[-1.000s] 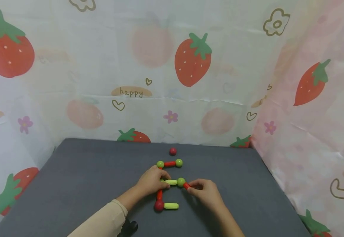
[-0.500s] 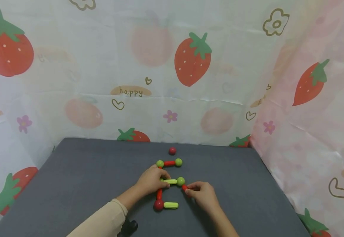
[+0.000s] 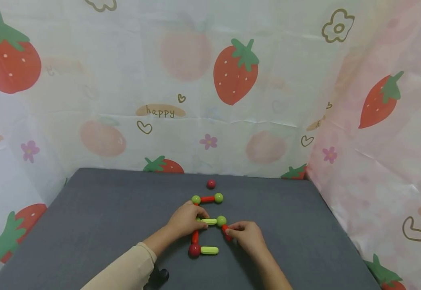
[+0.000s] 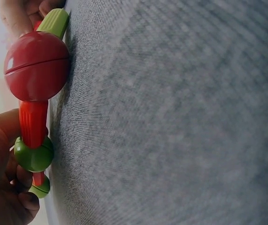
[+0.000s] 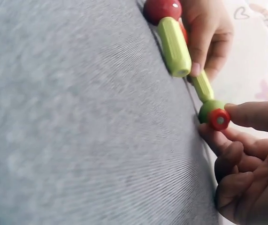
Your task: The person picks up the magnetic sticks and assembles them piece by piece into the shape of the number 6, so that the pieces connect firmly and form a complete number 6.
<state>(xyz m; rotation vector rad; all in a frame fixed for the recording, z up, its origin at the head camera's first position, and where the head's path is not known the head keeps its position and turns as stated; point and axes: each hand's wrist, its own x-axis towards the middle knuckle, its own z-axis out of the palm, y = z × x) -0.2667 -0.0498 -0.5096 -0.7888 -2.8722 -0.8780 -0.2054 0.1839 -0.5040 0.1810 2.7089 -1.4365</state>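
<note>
A figure of balls and short rods, which look like magnetic building pieces, lies on the dark table. My left hand (image 3: 185,219) grips it at the middle junction, fingers around a green ball (image 4: 34,154) and the end of a yellow-green rod (image 3: 209,221). At that rod's right end sits another green ball (image 3: 221,220). My right hand (image 3: 248,237) pinches a red rod (image 3: 226,232) between thumb and fingers, its far end at this ball. In the right wrist view the red rod (image 5: 219,119) points its round end at the camera, overlapping the ball.
Nearest me, a dark red ball (image 3: 194,250) carries a second yellow-green rod (image 3: 209,250). The figure's far arm is a red rod (image 3: 207,199) between two green balls. Beyond it lies a loose red ball (image 3: 211,184). A black object (image 3: 157,278) shows beside the left sleeve.
The red rod has swung from slanting rightward to pointing more toward me from the green ball. My right hand has shifted slightly left and nearer; the left hand holds its place.
</note>
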